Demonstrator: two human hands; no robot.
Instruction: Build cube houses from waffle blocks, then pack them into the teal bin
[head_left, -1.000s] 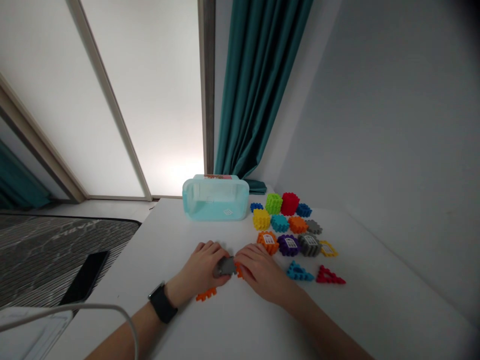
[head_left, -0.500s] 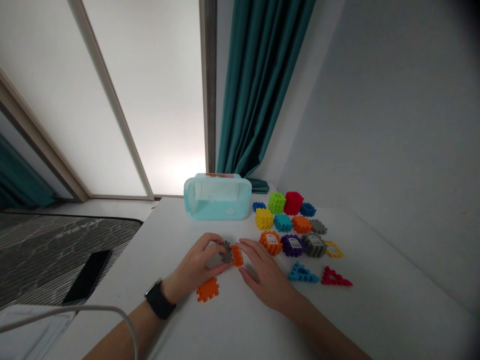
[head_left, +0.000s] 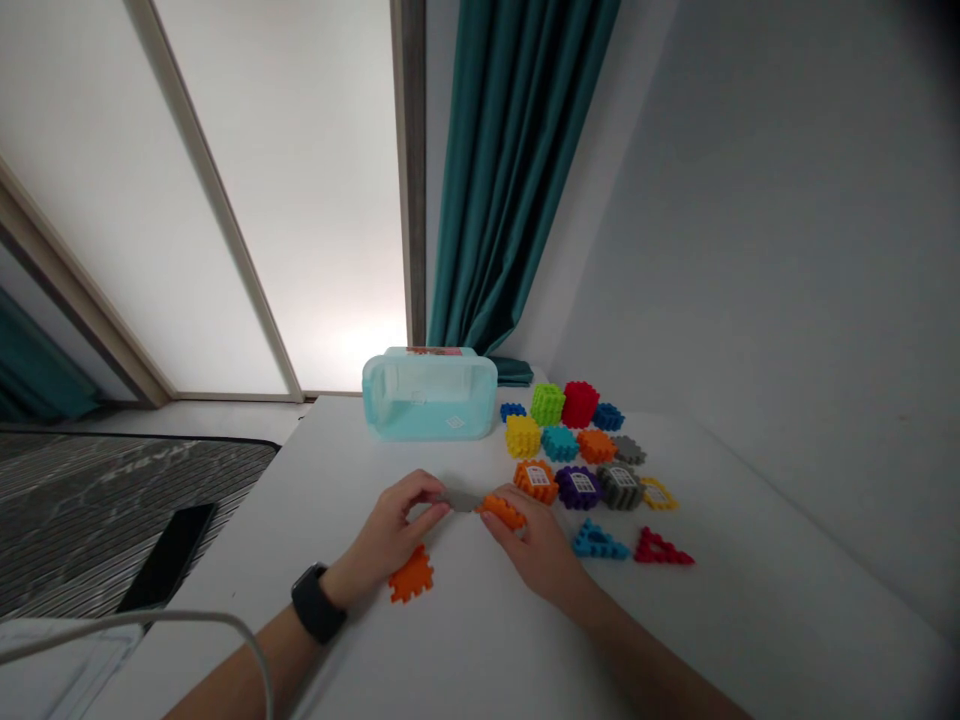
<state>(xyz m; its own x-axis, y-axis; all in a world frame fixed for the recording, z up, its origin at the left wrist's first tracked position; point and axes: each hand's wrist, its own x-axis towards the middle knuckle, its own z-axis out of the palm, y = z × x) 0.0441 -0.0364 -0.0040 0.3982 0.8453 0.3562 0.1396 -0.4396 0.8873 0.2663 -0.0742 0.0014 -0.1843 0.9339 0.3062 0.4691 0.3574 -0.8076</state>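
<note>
Between thumb and fingers, my left hand (head_left: 396,525) pinches a flat grey building tile (head_left: 460,500). My right hand (head_left: 541,545) grips an orange notched building tile (head_left: 502,511), fingers over its far side and thumb at the near side. The two tiles meet edge to edge in front of me; whether they are interlocked I cannot tell. Just below my left hand, a second orange tile (head_left: 411,575) lies flat on the white table (head_left: 465,640). A blue triangle piece (head_left: 598,541) lies to the right of my right hand, beside a red triangle piece (head_left: 661,547).
Behind my right hand stand several notched blocks, among them an orange block (head_left: 535,480), a purple block (head_left: 579,487) and a yellow block (head_left: 523,436). A translucent teal bin (head_left: 430,420) lies at the back. A cable (head_left: 187,615) loops at lower left, near a phone (head_left: 169,555).
My right hand has closed on the orange tile, which was upright beside the grey one. The grey tile has tipped from facing me to nearly flat. The view has shifted slightly.
</note>
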